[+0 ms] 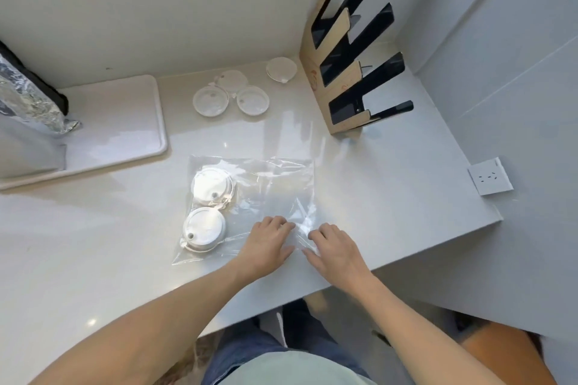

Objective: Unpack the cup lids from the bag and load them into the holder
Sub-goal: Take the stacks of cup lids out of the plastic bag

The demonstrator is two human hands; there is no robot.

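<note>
A clear plastic bag (269, 194) lies flat on the white counter (391, 184). Inside its left end are two stacks of white cup lids, one farther (212, 186) and one nearer (204, 228). My left hand (269, 245) and my right hand (336, 250) rest side by side on the bag's near right edge, fingertips pinching the plastic between them. A wood-and-black lid holder (344, 72) with slanted slots stands at the back right, its slots empty. Several loose lids (210, 101) lie on the counter left of the holder, one more (281, 69) right beside its base.
A white tray (131, 122) sits at the left with a foil-wrapped object (28, 97) on it. A wall socket (489, 176) is on the right wall. The counter's near edge runs just behind my wrists.
</note>
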